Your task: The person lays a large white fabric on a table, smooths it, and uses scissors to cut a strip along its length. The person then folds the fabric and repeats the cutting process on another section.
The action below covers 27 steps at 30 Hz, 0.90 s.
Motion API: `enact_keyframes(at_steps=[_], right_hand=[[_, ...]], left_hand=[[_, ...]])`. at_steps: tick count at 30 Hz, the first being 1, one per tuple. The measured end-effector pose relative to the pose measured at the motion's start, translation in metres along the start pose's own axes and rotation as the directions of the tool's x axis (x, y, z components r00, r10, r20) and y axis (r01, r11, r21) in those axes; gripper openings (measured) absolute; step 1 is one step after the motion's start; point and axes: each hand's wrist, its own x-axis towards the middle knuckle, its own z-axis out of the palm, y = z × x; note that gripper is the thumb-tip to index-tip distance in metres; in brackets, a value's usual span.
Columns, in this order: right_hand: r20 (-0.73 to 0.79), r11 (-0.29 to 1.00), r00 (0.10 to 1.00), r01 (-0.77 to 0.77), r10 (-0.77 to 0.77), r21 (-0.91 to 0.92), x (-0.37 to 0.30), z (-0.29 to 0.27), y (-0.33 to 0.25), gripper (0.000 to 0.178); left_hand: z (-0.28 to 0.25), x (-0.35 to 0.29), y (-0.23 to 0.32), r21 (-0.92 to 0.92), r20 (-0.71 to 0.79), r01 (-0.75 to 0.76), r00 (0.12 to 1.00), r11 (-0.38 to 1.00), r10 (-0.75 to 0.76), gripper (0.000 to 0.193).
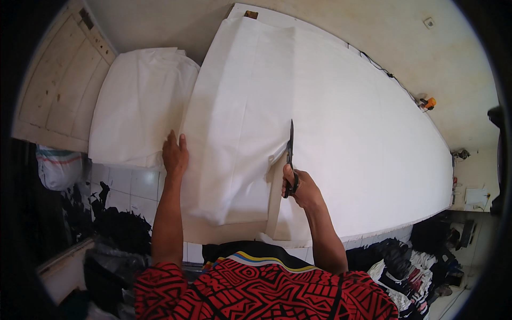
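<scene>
Black-handled scissors (290,144) are in my right hand (303,188), fingers and thumb wrapped round the handles. Their blades point away from me along a cut in the white sheet material (240,101) spread over a long table. Left of the cut, the sheet buckles up and its near edge is parted from the part on the right. My left hand (175,154) rests with fingers apart at the sheet's left side, touching a thick folded stack of the same white material (141,101).
A wooden door or panel (61,80) leans at the far left, above a white sack (60,168). Dark cloth heaps (122,226) lie on the tiled floor. More clothes (400,272) are piled at the right. A cable (376,64) with an orange item (430,102) runs along the table's far edge.
</scene>
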Motion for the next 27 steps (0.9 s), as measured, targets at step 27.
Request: enact_keyframes(at_steps=[27], right_hand=[[-0.016, 0.999, 1.000, -0.009, 0.010, 0.054, 0.095, -0.017, -0.083, 0.073]], left_hand=[[-0.011, -0.004, 0.017, 0.019, 0.208, 0.174, 0.962, 0.984, -0.175, 0.063]])
